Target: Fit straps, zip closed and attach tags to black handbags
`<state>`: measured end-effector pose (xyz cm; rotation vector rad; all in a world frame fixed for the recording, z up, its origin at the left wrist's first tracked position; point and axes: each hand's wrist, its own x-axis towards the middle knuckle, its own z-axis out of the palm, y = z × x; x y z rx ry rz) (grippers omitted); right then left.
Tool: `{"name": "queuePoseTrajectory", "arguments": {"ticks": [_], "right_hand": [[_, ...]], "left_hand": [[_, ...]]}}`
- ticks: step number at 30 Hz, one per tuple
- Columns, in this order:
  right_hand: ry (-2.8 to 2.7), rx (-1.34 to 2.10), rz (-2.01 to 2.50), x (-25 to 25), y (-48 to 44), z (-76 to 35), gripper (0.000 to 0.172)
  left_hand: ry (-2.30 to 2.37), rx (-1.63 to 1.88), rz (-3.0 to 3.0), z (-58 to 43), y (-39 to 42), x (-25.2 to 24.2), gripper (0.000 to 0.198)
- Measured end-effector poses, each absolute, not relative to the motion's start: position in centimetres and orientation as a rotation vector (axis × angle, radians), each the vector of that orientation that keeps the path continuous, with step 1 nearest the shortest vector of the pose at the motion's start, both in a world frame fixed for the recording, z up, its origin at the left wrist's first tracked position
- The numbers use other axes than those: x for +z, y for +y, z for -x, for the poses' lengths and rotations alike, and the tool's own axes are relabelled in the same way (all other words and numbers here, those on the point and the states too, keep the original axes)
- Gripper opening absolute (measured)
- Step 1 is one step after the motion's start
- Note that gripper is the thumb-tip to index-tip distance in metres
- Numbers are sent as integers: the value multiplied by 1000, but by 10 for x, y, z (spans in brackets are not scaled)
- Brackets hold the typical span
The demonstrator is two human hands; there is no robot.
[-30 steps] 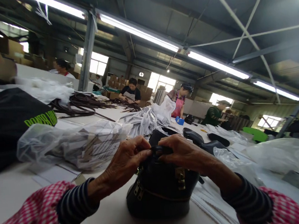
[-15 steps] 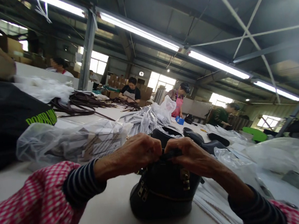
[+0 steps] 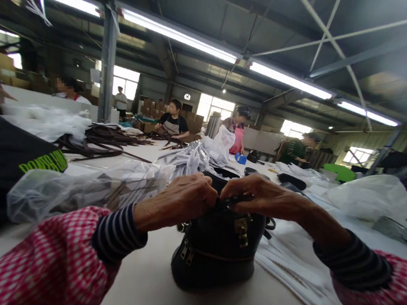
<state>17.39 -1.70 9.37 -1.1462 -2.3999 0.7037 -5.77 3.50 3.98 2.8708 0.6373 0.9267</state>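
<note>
A black backpack (image 3: 214,258) with brass-coloured zip pulls and a metal clasp stands upright on the white table, its front toward me. At its top edge my left hand (image 3: 193,197) is closed, fingertips pinching the black strap or handle there. My right hand (image 3: 251,193) meets it from the other side, with thumb and fingers closed on the same dark piece. The two hands nearly touch, and they hide just what is pinched between them.
Clear plastic bags (image 3: 90,186) lie left, and a black bag with green lettering (image 3: 16,167) beyond them. Brown straps (image 3: 103,138) are heaped farther back. White sheets (image 3: 288,265) and plastic wrap (image 3: 371,198) spread to the right. Several people work at tables behind.
Both hands stay at the bag's top, the right fingers slightly shifted along the dark piece. The whole view has swung a little, so the bag appears slightly farther left and higher.
</note>
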Motion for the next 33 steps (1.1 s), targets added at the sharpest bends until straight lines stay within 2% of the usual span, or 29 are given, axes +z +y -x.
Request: {"name": "queuePoseTrajectory", "arguments": {"ticks": [2, 5, 9, 14, 19, 21, 24, 30, 33], "right_hand": [[-2335, 813, 1181, 98, -19, -180, 20], [-2224, 889, 1151, 97, -18, -177, 22], [-2139, 915, 1074, 82, -11, -159, 18], [-2109, 899, 1045, 66, -8, -148, 16], [-2139, 739, 1083, 62, -7, -147, 12], [-2109, 745, 1100, 60, -5, -145, 10], [-2052, 747, 1072, 56, -3, -142, 7], [-2072, 381, 1086, 62, -18, -159, 1], [-1885, 158, 1152, 61, -40, -183, 6]], "left_hand": [[541, 1014, -2762, 58, 38, 34, 15], [541, 961, -2530, 57, 40, 28, 13], [630, 1075, -2367, 57, 40, 20, 21], [594, 1070, -2151, 64, 39, 16, 3], [548, 841, -2078, 78, 33, 27, 21], [570, 846, -2056, 81, 29, 29, 29], [639, 889, -2052, 76, 22, 27, 29], [803, 1139, -2195, 63, 18, 11, 27], [823, 1217, -2207, 62, 21, 1, 27]]}}
